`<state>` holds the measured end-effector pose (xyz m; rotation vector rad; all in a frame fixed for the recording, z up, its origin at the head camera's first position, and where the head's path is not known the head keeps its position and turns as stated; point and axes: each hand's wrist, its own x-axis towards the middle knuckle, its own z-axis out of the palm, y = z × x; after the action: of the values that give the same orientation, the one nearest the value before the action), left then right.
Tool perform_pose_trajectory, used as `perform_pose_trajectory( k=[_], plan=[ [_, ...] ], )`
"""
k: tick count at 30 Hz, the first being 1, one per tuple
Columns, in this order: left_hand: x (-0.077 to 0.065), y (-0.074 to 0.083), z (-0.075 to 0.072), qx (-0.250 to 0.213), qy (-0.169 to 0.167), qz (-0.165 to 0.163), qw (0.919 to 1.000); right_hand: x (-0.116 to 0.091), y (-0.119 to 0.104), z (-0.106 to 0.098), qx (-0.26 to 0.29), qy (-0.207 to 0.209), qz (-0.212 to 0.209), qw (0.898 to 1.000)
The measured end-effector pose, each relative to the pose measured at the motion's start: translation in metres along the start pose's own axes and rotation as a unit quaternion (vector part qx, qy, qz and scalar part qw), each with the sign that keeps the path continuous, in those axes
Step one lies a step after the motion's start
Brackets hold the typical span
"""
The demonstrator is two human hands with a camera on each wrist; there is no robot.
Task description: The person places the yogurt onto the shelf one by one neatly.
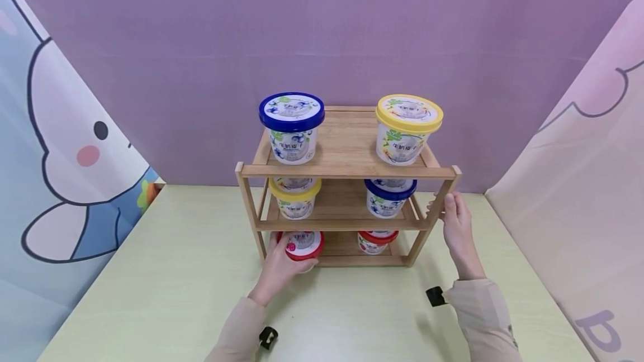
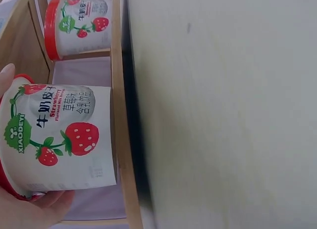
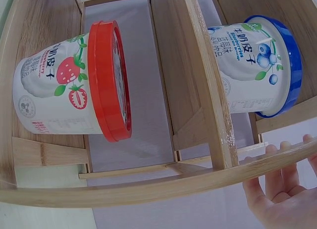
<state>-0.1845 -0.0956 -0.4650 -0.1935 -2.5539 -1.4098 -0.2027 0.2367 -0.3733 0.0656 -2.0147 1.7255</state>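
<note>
My left hand grips a strawberry tub with a red lid by its lid end, at the left of the bottom tier of a wooden shelf. In the left wrist view, the tub's base reaches the front rail. At the shelf's right side, my right hand holds the side frame, its fingers passing behind the wood in the right wrist view. A second red-lidded strawberry tub stands at the right of the bottom tier. Above it on the middle tier is a blue-lidded blueberry tub.
On the top tier stand a blue-lidded tub at left and a yellow-lidded tub at right. Another yellow-lidded tub is at the middle tier's left. The shelf stands on a pale table before a purple backdrop.
</note>
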Motion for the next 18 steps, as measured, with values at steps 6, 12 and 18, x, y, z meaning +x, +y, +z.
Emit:
perform_pose_trajectory(
  k=[6,12,18],
  plan=[
    [0.011,-0.004,0.001,-0.03,-0.006,0.01,0.9995,0.0,0.0,0.0,-0.003,0.0,0.0,1.0],
    [0.019,-0.008,0.002,-0.032,-0.013,0.007,0.9994,0.0,0.0,0.0,-0.001,-0.001,-0.002,1.0],
    [0.025,-0.011,0.001,-0.068,-0.025,0.006,0.9974,0.0,0.001,0.0,0.007,-0.001,0.0,1.0]
  ],
)
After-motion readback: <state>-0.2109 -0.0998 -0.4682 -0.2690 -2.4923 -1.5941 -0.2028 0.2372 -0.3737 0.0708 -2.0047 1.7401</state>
